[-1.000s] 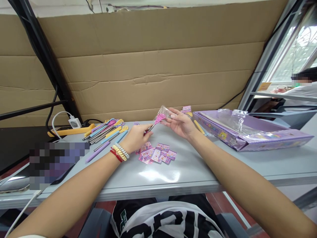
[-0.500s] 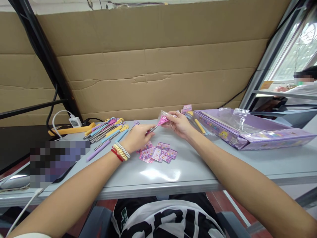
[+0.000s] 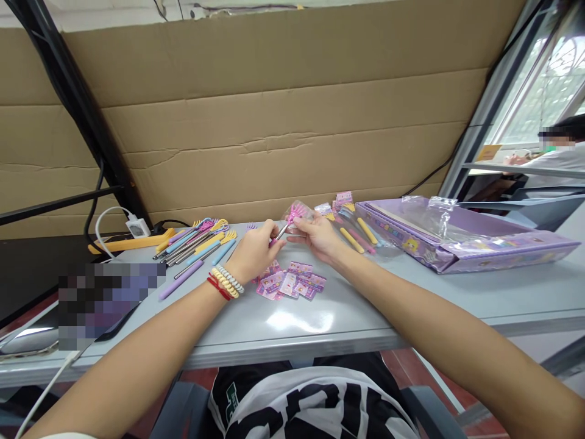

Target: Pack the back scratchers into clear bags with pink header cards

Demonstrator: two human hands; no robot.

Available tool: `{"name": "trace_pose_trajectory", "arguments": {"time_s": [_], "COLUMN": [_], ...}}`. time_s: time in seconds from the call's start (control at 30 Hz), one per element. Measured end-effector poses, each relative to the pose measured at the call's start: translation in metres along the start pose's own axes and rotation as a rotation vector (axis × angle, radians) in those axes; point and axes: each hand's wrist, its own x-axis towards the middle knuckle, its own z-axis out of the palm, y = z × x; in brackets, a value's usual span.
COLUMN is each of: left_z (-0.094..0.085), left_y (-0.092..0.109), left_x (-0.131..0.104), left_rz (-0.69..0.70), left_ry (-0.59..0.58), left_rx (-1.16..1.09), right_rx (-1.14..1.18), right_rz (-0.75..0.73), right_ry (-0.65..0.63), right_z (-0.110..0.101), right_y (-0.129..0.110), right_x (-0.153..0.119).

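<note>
My left hand (image 3: pixel 256 249) is closed around the handle of a pink back scratcher (image 3: pixel 282 232) with a metal shaft. Its pink claw head lies inside a clear plastic bag (image 3: pixel 305 210), which my right hand (image 3: pixel 322 236) pinches between thumb and fingers. Just below both hands, small pink and purple printed cards (image 3: pixel 289 284) lie in a loose pile. Left of my left hand are several unbagged back scratchers (image 3: pixel 196 241) in yellow, blue, pink and purple. Beyond my right hand lie bagged back scratchers (image 3: pixel 351 239) with cards at their heads.
A purple printed box (image 3: pixel 475 261) with clear plastic in it stands on the grey table (image 3: pixel 347 323) at right. At left are a white charger (image 3: pixel 137 227) with a cable and a blurred-out device (image 3: pixel 109 305). Cardboard (image 3: pixel 274 110) walls the back. Another person (image 3: pixel 557 158) sits far right.
My right hand has moved slightly left and down, and the bag around the pink head is spread wider. The bagged back scratchers on the right show more fully.
</note>
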Motion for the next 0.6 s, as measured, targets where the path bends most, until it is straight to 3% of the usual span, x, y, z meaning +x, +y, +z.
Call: {"name": "trace_pose_trajectory", "arguments": {"time_s": [0.2,0.53,0.6], "left_z": [0.001,0.001,0.000], "left_y": [0.000,0.005,0.006], "left_x": [-0.001,-0.001,-0.001], "left_rz": [0.030,0.050,0.052], "left_ry": [-0.057,-0.102,-0.095], "left_rx": [-0.035,-0.042,-0.040], "right_rx": [-0.006,0.019,0.053], "right_rz": [0.018,-0.063,-0.086], "right_ry": [-0.121,0.159,0.142], "right_z": [0.001,-0.011,-0.011], "right_y": [-0.009,-0.008,-0.007], "right_x": [-0.002,0.012,0.013]}}
